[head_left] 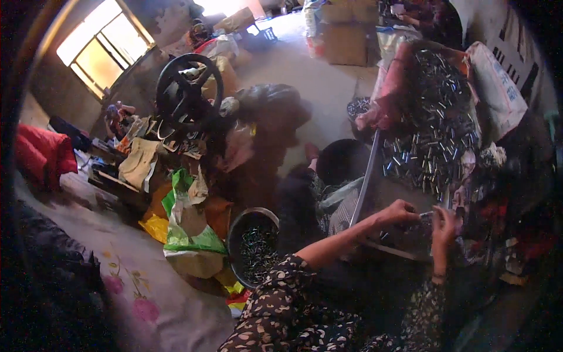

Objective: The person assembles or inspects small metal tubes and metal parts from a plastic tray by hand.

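My left hand (402, 212) is closed, fingertips pinched together, over the near part of a work table. Just to its right is my right hand (444, 226), raised with its fingers bent together. A small pale, shiny rod-like piece (425, 215) spans the gap between the fingertips, gripped from both sides; its exact kind is too small to make out. Beyond my hands, many short metallic tube-like pieces (431, 149) lie heaped and scattered across the table.
Left of my sleeve, a round metal basin (231, 234) holds similar small pieces. Near it lies a green and white sack (196, 243). A black steering-wheel-shaped object (189, 88) stands among clutter. A dark tub (343, 161) sits left of the table; cardboard boxes (346, 44) stand farther back.
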`<state>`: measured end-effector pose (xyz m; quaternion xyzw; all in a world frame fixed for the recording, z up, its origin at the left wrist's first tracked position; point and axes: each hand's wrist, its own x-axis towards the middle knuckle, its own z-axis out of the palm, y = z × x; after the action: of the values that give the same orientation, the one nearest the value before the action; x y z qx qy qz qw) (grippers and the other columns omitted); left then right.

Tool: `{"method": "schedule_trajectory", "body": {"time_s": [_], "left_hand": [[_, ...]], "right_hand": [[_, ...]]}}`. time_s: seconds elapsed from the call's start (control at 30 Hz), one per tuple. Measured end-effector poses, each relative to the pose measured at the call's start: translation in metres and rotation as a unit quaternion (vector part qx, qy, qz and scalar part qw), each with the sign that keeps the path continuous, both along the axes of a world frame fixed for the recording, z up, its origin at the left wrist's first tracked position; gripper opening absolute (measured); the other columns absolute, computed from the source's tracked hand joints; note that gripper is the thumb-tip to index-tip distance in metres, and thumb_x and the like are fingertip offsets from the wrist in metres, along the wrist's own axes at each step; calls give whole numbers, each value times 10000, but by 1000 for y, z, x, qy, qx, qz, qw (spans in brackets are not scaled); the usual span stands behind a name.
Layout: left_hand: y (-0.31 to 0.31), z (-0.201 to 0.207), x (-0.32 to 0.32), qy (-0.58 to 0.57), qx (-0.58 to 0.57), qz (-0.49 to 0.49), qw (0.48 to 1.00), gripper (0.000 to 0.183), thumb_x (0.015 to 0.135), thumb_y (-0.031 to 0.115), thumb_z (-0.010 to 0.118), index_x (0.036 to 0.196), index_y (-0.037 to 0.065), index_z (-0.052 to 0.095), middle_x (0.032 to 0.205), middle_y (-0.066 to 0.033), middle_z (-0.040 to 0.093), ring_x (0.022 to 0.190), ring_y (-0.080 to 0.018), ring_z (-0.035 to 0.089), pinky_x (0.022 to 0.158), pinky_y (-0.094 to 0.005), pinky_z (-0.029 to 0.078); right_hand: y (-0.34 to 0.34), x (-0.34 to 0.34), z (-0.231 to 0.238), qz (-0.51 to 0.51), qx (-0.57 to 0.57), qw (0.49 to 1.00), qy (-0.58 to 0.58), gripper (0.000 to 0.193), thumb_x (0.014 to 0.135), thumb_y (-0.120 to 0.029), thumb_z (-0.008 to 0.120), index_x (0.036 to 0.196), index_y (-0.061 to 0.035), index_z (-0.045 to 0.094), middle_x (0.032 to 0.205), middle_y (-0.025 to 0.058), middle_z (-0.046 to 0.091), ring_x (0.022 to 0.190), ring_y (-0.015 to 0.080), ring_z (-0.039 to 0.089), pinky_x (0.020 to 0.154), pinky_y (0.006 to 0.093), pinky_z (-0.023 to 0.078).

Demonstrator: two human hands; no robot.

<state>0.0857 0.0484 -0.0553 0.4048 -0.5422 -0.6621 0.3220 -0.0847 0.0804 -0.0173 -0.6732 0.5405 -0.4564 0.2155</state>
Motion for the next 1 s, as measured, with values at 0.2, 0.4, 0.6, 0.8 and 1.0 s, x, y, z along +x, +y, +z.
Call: {"method": "schedule_trajectory", "body": {"time_s": [0.2, 0.4, 0.6, 0.8, 1.0], "left_hand": [[6, 42, -23, 3, 20, -101, 995, 225, 739, 224, 614, 778, 5, 578, 623, -36, 533, 510, -117, 510, 448, -256, 439], [-2, 48, -47, -85, 22, -156, 984, 285, 765, 167, 601, 987, -5, 549, 752, -48, 581, 590, -118, 525, 519, -253, 455], [9, 65, -77, -116, -37, -169, 978, 235, 770, 182, 578, 906, -10, 576, 687, -33, 570, 561, -89, 506, 474, -233, 413], [1, 67, -94, -97, -7, -118, 988, 244, 788, 203, 563, 924, 0, 569, 671, -16, 571, 533, -79, 488, 467, -212, 379], [-15, 62, -110, 92, 142, -13, 986, 185, 786, 154, 546, 773, -26, 584, 662, -73, 582, 534, -153, 550, 449, -225, 419]], "right_hand": [[34, -115, 39, -257, -260, 924, 115, 192, 845, -57, 470, 1016, 3, 533, 1029, 94, 535, 960, 201, 493, 835, 323, 396], [62, -165, 128, -429, -367, 785, 255, 269, 784, -111, 573, 1037, -31, 531, 1101, 125, 492, 998, 249, 454, 865, 350, 362], [76, -216, 153, -497, -429, 739, 153, 413, 730, -206, 654, 1055, -5, 499, 1050, 153, 491, 1004, 269, 436, 880, 356, 345], [71, -257, 142, -524, -351, 773, 67, 720, 657, -392, 691, 1146, 55, 411, 1174, 218, 434, 1091, 301, 420, 921, 354, 324], [73, -265, 146, -556, -253, 784, 110, 666, 706, -324, 661, 1175, 67, 396, 1214, 191, 417, 1128, 248, 396, 952, 307, 280]]}}
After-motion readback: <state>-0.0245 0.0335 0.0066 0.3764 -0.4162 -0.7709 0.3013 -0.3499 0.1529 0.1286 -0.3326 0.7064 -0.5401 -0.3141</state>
